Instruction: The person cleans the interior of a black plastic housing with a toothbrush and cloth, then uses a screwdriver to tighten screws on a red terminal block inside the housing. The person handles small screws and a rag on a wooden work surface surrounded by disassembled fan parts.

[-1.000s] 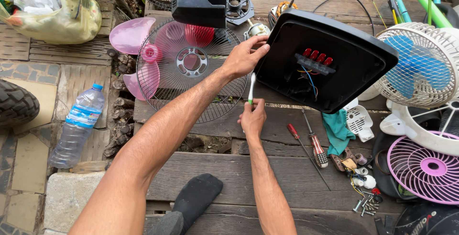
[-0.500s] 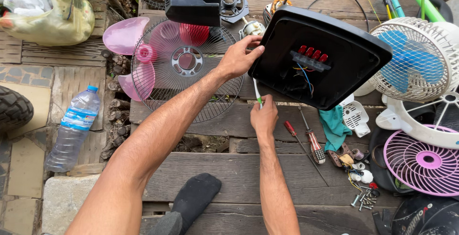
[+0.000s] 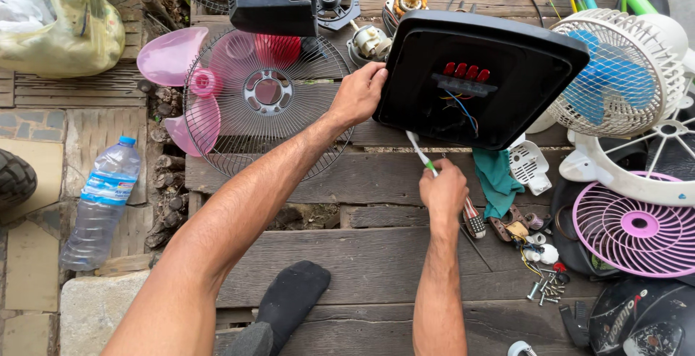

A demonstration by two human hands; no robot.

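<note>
Two bare hands work on a black plastic fan base (image 3: 507, 102), tipped up on the weathered wooden planks (image 3: 362, 247) with its red switches and wires showing. The left hand (image 3: 356, 95) grips the base's left edge. The right hand (image 3: 443, 193) is clenched around a white-and-green screwdriver (image 3: 421, 155), its tip at the lower rim. A round wire fan guard (image 3: 268, 102) lies just left.

Your left hand (image 3: 356, 95) reaches forward on an outstretched bare arm, fingers curled in a grip; your right hand (image 3: 443, 191) sits nearer, fist closed, forearm rising straight from below.
</note>
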